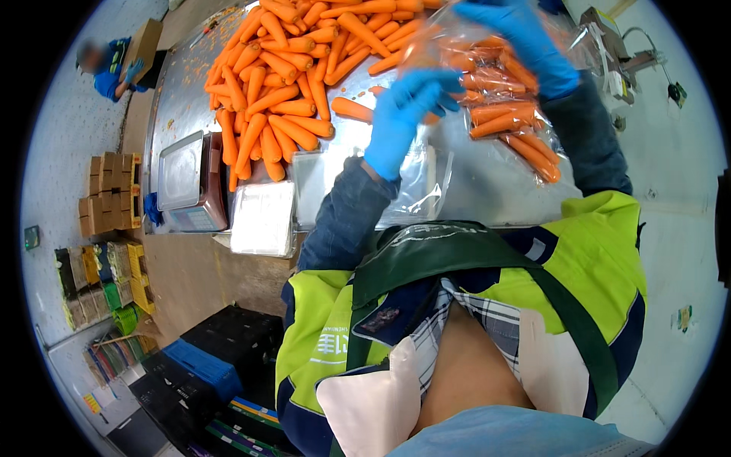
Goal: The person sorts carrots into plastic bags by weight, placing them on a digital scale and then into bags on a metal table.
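Observation:
My left hand (403,114), in a blue glove, is at the middle of the metal table with its fingers bent together at the edge of a clear plastic bag (435,47). Motion smears that bag, and orange shows through it. Farther right, my right hand (529,47), also gloved in blue, reaches over bagged carrots (502,118); its fingertips are blurred near the top edge. A few loose carrots (352,109) lie beside my left hand. Under my left wrist, flat clear bags (426,179) rest on the table.
A large heap of carrots (282,84) covers the table's far left. Nearer stand a scale with a metal tray (183,171) and a stack of white sheets or bags (263,217). Black crates (228,339) are at lower left. A person (110,68) carries a cardboard box (143,49) beyond.

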Motion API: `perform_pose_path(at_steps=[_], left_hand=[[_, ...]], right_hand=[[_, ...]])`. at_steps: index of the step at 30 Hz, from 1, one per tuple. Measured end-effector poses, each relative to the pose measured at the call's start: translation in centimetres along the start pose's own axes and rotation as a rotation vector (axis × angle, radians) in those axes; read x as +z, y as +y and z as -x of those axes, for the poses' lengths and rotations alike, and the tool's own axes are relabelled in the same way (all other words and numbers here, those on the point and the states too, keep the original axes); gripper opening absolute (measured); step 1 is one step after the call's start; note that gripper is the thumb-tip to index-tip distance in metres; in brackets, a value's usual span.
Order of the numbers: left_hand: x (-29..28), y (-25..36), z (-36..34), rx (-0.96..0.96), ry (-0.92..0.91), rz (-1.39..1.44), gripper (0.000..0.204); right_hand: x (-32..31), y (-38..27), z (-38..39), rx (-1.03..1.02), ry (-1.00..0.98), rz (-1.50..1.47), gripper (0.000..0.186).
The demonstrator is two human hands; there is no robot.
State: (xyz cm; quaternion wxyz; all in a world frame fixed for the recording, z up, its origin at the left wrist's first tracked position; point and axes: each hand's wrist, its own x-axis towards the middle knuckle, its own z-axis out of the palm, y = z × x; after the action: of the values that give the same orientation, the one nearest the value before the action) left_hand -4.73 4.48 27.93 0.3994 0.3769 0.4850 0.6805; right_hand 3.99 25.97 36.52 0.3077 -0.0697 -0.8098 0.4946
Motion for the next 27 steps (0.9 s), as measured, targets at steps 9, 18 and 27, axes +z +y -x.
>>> perform_pose_path(at_steps=[9,18,27], left_hand=[[-17.1,-21.3,10.2,-0.183,0.131,-1.526,0.073],[-18.6,-20.4,10.7,-0.31,0.166,-1.594,0.071],[-18.9,-19.2,9.7,-0.328,0.127,-1.478,0.07]], right_hand=[[-27.6,14.6,-1.0,0.201,0.145,1.102,0.022],[-0.2,19.2,-1.1,0.048,-0.135,0.554,0.027],[13.4,33.6,-6.5,0.191,-0.734,0.992,0.044]])
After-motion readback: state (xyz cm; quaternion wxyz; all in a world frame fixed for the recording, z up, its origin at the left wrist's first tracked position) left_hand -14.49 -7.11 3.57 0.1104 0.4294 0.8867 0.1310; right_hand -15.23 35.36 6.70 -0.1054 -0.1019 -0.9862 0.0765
